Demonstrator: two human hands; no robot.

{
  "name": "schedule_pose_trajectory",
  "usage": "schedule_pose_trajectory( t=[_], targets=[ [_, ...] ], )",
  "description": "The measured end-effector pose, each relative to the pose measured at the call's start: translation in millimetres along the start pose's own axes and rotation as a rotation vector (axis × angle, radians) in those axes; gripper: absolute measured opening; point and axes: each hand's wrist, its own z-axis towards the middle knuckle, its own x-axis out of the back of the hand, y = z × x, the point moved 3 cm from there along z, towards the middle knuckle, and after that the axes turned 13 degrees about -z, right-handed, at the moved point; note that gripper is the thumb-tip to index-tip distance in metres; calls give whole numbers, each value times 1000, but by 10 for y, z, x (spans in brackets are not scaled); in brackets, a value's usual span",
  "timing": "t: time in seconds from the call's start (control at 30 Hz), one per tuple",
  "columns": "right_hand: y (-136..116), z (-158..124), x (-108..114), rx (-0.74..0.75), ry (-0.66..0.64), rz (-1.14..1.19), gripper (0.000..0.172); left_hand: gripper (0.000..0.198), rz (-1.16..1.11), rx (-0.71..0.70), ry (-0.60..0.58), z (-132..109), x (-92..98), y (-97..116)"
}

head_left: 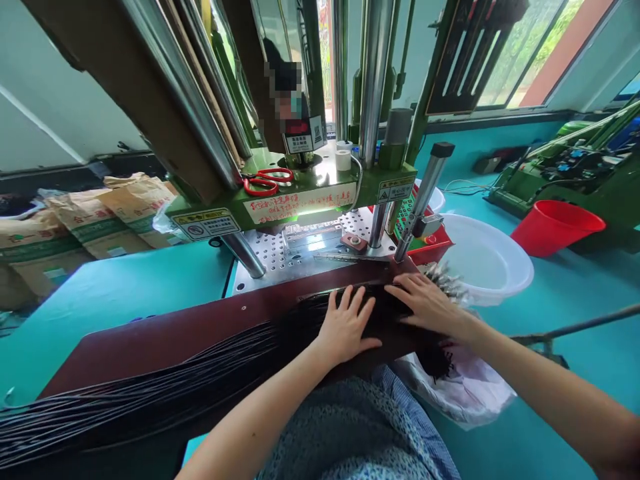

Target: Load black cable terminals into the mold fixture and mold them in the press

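A long bundle of thin black cables [200,370] lies along the dark red board [165,327] in front of the press. My left hand [347,327] rests palm down on the bundle, fingers spread. To its right, my right hand [425,303] lies over the right part of the bundle with its fingers stretched apart. Light-coloured cable ends [447,283] fan out just past the right hand. Behind the board, a clear mould block [315,240] sits on the perforated metal plate [270,257] of the press.
Red-handled scissors [267,181] lie on the green press frame [235,217]. A metal lever post [423,200] stands at the right front. Beyond it are a red crate [433,247], a white tub [490,260] and a red bucket [560,227]. Paper sacks [95,220] stand at left.
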Motion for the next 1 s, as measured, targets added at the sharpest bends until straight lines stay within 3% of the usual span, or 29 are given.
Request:
schedule_pose_trajectory(
  t=[0.03,0.1,0.23,0.33,0.4,0.47,0.57,0.63,0.7,0.87,1.0],
  targets=[
    [-32,-96,-62,-3,8,63,54,75,-18,-16,-25,-8,-56,-5],
    [-120,-275,-142,-42,56,116,47,67,-56,-24,-46,-11,-76,-31],
    [-341,-465,-167,-192,132,125,26,38,-60,67,3,-84,159,-241],
    [-421,-444,-176,-270,143,145,24,33,69,274,111,-313,342,-557],
    [-412,-390,-199,-254,136,134,35,40,129,378,134,-518,376,-739],
    [-373,-341,-224,-208,127,110,45,44,129,396,113,-699,349,-830],
    [-294,-339,-262,-213,86,74,32,36,72,307,66,-852,288,-816],
    [-267,-385,-293,-210,42,67,22,33,40,240,24,-862,263,-785],
    [-260,-435,-319,-183,34,70,22,32,29,220,-26,-813,248,-793],
    [-203,-338,-362,-161,162,18,56,28,67,438,-64,-608,233,-969],
    [-132,-78,-505,-71,57,8,55,29,47,573,-45,-537,233,-1032]
  ],
)
